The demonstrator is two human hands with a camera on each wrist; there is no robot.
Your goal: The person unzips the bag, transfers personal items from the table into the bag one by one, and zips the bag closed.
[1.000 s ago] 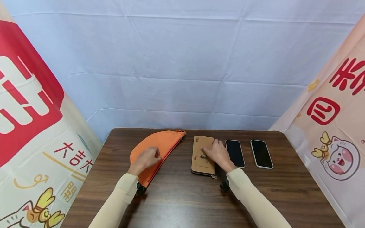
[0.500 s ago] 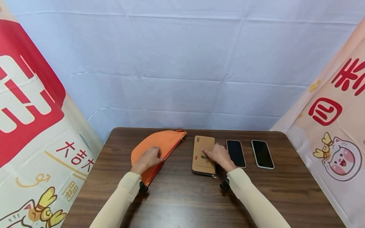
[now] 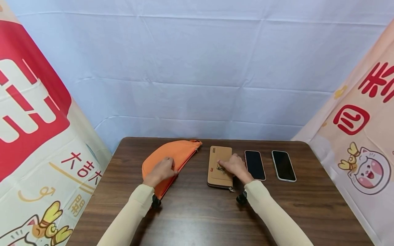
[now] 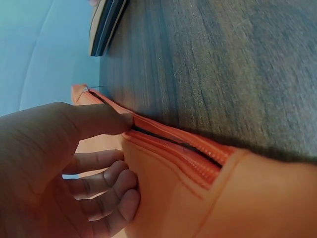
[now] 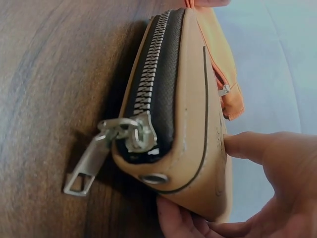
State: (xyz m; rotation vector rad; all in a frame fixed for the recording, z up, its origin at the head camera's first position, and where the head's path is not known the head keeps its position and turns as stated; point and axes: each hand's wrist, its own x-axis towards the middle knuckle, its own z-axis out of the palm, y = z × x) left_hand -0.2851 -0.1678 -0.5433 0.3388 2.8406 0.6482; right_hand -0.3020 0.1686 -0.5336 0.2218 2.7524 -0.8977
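An orange zip pouch (image 3: 172, 152) lies slanted at the left of the brown table, its zip parted along part of the edge. My left hand (image 3: 161, 172) rests over it; in the left wrist view the thumb (image 4: 101, 120) reaches to the zip opening and the fingers (image 4: 109, 183) touch the front fabric, loosely bent. A tan zip wallet (image 3: 215, 167) lies in the middle. My right hand (image 3: 237, 166) grips its right edge, with the thumb (image 5: 250, 147) on the printed face and the other fingers low at the edge. The wallet's metal zip pull (image 5: 84, 166) hangs at the near corner.
To the right of the wallet lie two phones with dark screens, one in a pinkish frame (image 3: 255, 165) and one in a white frame (image 3: 284, 166). A pale cloth (image 3: 197, 75) hangs behind the table (image 3: 197, 218), with printed banners on both sides.
My left hand has shifted slightly right, bringing its thumb to the pouch's zip edge. The right hand's fingers have drawn in at the wallet's edge. The pouch, wallet and phones stay in place.
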